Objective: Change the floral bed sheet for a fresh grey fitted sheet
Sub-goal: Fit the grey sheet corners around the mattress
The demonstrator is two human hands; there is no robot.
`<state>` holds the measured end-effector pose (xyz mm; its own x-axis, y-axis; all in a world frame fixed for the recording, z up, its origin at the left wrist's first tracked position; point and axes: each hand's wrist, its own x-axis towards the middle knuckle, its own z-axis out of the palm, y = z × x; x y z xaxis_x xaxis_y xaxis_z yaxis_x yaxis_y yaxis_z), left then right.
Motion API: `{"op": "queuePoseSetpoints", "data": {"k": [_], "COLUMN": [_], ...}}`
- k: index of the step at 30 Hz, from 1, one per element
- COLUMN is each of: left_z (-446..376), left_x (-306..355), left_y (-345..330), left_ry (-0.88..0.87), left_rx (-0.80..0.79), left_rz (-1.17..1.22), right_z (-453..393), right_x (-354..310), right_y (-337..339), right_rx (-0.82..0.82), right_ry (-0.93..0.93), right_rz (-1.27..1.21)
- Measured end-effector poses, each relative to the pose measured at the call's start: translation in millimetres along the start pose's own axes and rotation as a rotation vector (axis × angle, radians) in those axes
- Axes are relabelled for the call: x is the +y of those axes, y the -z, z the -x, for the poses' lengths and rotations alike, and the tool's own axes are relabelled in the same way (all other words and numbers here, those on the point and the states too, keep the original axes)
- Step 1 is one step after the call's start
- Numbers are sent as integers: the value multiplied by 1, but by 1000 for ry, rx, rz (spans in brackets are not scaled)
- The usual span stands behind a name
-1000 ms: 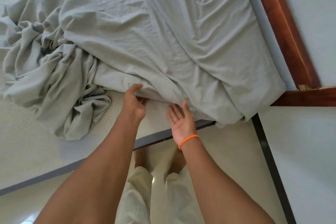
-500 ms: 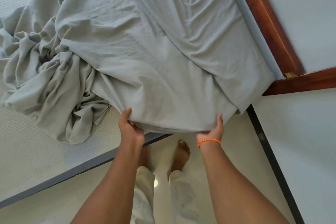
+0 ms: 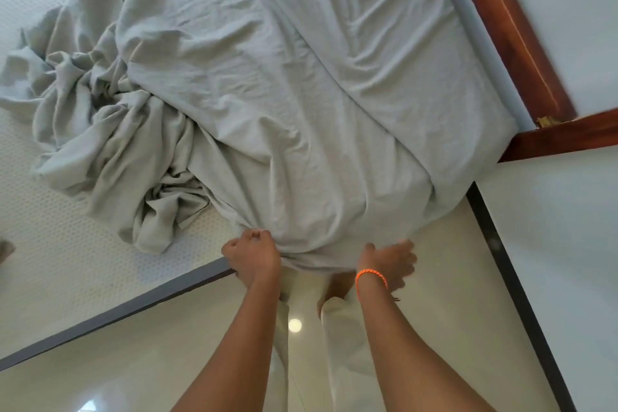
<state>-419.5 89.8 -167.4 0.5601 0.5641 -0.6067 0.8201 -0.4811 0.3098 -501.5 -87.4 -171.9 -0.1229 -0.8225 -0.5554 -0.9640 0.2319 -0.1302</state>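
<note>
Both arms reach forward — the left hand [image 3: 252, 256] is fisted on the grey sheet [image 3: 267, 104] edge, the right hand [image 3: 389, 261] grips it too, fingers tucked beneath.

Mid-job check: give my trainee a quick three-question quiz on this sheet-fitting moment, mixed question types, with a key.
1. True or false: the grey fitted sheet already covers the whole mattress.
2. Which hand wears the orange wristband? A. left B. right C. neither
3. Fill in: the left hand grips the sheet's ____ at the mattress side.

Key:
1. False. White mattress is bare on the left, where spare sheet lies bunched.
2. B. It sits on the wrist of the right hand, which rests against the sheet's hanging edge; its grip is blurred.
3. Edge. The fingers are curled around the fabric at the hem.
</note>
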Motion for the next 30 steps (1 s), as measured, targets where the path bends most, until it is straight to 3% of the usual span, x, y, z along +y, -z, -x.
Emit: {"op": "queuePoseSetpoints", "data": {"k": [3, 8, 11, 16, 19, 24, 27, 30], "left_z": [-12, -58, -109, -180, -221, -303, -340, -360], "left_x": [7, 24, 28, 52, 62, 85, 103, 120], "left_y": [16, 50, 77, 134, 163, 221, 266, 314], "left_ry": [-88, 109, 156, 272, 293, 400, 323, 147], "left_rx": [92, 87, -57, -345, -357, -508, -556, -621], "left_rz": [86, 541, 805, 1197, 1262, 1375, 1382, 1445], "right_z": [53, 153, 201, 257, 277, 318, 346, 377], "right_x": [-16, -58, -88, -136, -155, -194, -229, -264], "right_y": [-20, -62, -92, -152, -176, -191, -196, -200], "right_rx": [-110, -510, -669, -775, -625, -95, 88, 21], "right_ry": [537, 885, 972, 804, 806, 832, 1106, 1401], "right_rz": [-21, -78, -40, 32, 14, -61, 12, 287]}}
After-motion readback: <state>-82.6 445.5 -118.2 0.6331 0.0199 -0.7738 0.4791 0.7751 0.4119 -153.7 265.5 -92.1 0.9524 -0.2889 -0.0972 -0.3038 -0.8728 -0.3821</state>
